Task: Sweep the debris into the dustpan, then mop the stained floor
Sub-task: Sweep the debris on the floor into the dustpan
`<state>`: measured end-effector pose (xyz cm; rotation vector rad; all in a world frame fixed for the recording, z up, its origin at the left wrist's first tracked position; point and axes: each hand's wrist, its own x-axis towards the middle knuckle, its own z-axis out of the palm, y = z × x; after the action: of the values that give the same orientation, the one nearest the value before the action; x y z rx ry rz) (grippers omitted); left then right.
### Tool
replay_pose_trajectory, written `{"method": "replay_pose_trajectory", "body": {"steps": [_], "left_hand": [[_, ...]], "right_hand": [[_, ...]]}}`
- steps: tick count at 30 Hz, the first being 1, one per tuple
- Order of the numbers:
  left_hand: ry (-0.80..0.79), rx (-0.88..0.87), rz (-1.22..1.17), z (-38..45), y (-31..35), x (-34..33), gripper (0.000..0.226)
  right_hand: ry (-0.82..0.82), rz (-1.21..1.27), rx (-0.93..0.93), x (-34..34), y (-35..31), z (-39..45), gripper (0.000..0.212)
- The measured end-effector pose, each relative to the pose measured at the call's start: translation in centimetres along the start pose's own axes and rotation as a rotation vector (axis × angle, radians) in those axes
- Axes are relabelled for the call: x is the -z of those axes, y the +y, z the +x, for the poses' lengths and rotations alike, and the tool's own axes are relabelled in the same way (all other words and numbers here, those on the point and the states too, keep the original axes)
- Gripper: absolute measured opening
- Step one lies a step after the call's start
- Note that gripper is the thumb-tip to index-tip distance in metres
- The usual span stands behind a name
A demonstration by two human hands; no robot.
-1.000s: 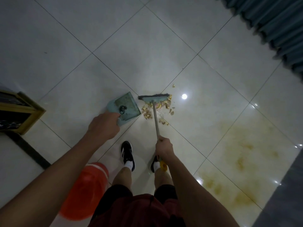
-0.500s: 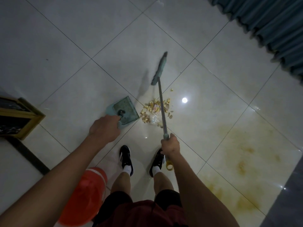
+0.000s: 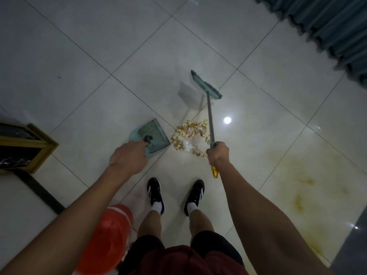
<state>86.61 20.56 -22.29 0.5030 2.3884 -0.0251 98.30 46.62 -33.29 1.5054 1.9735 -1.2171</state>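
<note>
A teal dustpan (image 3: 154,135) lies on the white tiled floor, its mouth facing right toward a pile of yellowish debris (image 3: 189,134) with a clear wrapper in it. My left hand (image 3: 129,156) grips the dustpan's handle. My right hand (image 3: 217,152) grips the grey handle of a teal broom (image 3: 206,86), whose yellow handle end sticks out below my fist. The broom head is raised beyond the pile, off the floor, casting a shadow to its left.
Yellow-brown stains (image 3: 297,185) spread over the tiles at the right. An orange bucket (image 3: 107,235) stands by my left leg. A wood-framed cabinet (image 3: 29,147) sits at the left edge, and a teal curtain (image 3: 327,26) hangs at the upper right.
The broom head rose from the debris pile and now hangs beyond it, swung round to the right. The dustpan and my left hand stayed in place.
</note>
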Motion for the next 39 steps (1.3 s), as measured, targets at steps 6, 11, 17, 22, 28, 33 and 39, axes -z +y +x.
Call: {"method": "replay_pose_trajectory", "body": {"steps": [6, 11, 17, 22, 28, 33, 39], "left_hand": [[0.032, 0.017, 0.006, 0.3, -0.2, -0.8, 0.037], [0.067, 0.026, 0.043, 0.5, -0.6, -1.5, 0.043], [0.088, 0.04, 0.049, -0.2, -0.2, -2.9, 0.04], [0.077, 0.039, 0.053, -1.5, 0.5, -3.8, 0.041], [0.076, 0.026, 0.043, -2.4, -0.9, -4.2, 0.046], [0.052, 0.021, 0.025, -3.0, -4.4, -3.6, 0.05], [0.045, -0.009, -0.065, -3.9, -7.9, -2.4, 0.025]], "right_hand": [[0.041, -0.101, 0.011, 2.1, -0.7, 3.0, 0.031], [-0.015, -0.235, 0.031, 3.8, -0.8, 5.0, 0.034], [-0.119, -0.348, -0.03, 3.2, 2.1, 4.9, 0.042], [-0.184, -0.397, -0.014, 2.1, 6.1, 1.1, 0.042], [-0.266, -0.375, 0.017, 0.3, 10.0, -5.1, 0.044], [-0.279, -0.322, 0.022, -1.4, 11.0, -9.5, 0.038], [-0.168, -0.258, -0.025, -2.0, 11.7, -12.3, 0.04]]}}
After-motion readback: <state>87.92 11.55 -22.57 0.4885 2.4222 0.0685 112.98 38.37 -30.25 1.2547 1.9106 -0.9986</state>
